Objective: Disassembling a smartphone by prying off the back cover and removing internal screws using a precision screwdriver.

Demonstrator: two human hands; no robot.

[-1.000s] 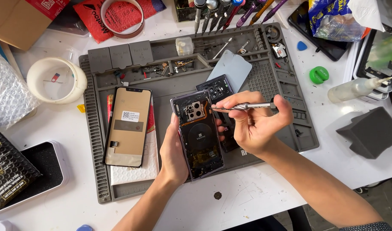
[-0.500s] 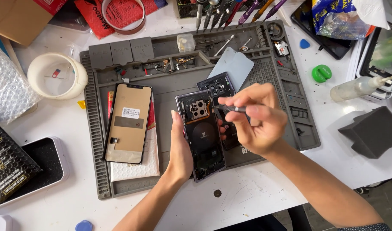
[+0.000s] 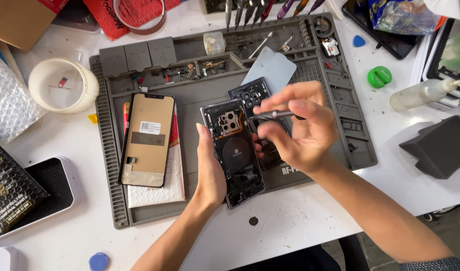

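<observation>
Over a grey silicone repair mat (image 3: pixel 109 150), left hand (image 3: pixel 210 170) grips 1 opened, backless black smartphone (image 3: pixel 235 150); right hand (image 3: pixel 297 133) pinches a slim metal screwdriver (image 3: pixel 270 115) whose tip could slip, scratching exposed parts.

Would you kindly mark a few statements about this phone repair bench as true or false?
1. The left hand steadies the opened phone on the grey mat. True.
2. The right hand holds a slim screwdriver. True.
3. The green cap lies on the mat. False: it lies on the white table, right of the mat.
4. The tan screen panel lies right of the opened phone. False: it lies left of it.
</observation>
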